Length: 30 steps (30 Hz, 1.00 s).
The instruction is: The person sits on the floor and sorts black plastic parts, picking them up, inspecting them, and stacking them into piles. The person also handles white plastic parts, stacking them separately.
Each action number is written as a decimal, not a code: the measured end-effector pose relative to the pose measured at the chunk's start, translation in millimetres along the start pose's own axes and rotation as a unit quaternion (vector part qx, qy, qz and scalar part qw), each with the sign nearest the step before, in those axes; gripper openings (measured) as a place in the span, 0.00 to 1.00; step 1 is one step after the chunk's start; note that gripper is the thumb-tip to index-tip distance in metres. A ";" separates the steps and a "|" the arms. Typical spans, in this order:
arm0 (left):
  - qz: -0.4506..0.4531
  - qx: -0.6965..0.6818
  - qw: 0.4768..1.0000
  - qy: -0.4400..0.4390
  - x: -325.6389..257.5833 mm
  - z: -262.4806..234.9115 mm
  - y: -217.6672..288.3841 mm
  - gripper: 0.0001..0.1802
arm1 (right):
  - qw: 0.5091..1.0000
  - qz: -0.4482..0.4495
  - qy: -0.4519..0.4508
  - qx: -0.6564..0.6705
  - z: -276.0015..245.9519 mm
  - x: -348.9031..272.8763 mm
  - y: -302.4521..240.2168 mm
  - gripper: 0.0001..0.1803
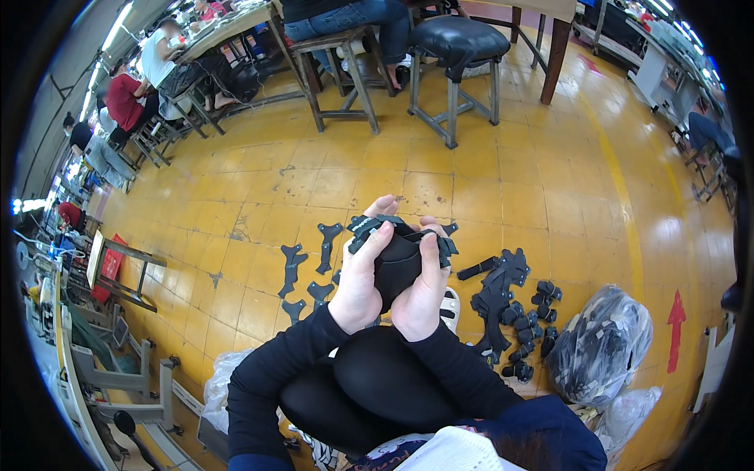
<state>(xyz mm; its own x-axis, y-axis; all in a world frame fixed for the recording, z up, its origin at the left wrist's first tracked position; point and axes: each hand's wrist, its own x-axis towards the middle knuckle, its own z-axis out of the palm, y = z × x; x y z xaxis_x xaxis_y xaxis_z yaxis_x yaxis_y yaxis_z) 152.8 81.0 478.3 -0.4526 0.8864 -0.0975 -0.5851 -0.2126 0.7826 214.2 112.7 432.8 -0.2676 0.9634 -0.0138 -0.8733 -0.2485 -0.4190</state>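
Both my hands are wrapped round a bent bundle of black cut pieces (397,263), held above my knees. My left hand (357,288) grips its left side, the thumb lying along the front. On the opposite side, my right hand (420,300) is closed with its thumb pointing up over the bundle. Layered edges show at the top; most of the fingers are hidden behind it. Past my left hand, several flat, Y-ended black pieces (291,268) lie on the floor. Right of my hands is a heap of similar black pieces (495,298), beside several small rolled black bundles (524,328).
A filled clear plastic bag (601,345) stands on the tiled floor at right, near a painted red arrow (675,330). A black-padded stool (459,43) is ahead. People sit at worktables at far left and ahead. Metal frames (126,373) crowd the left.
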 end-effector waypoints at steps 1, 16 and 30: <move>-0.007 -0.019 1.000 -0.001 0.3 -0.7 -1.9 0.25 | 1.000 0.000 0.002 0.004 -1.6 0.2 0.3 0.15; -0.044 -0.138 0.989 0.020 12.3 -2.2 2.7 0.24 | 0.994 -0.101 0.005 -0.038 16.6 -11.8 -5.1 0.20; 0.016 -0.060 0.993 0.103 12.7 -6.6 -10.6 0.15 | 0.996 0.043 0.072 0.008 7.4 2.0 3.6 0.25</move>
<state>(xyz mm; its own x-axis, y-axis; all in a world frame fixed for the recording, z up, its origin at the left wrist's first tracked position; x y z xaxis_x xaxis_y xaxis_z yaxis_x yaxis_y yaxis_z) 148.8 91.8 464.7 -0.5937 0.7777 -0.2066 -0.6379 -0.2983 0.7100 207.4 113.0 438.0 -0.2820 0.9424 -0.1801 -0.8560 -0.3319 -0.3964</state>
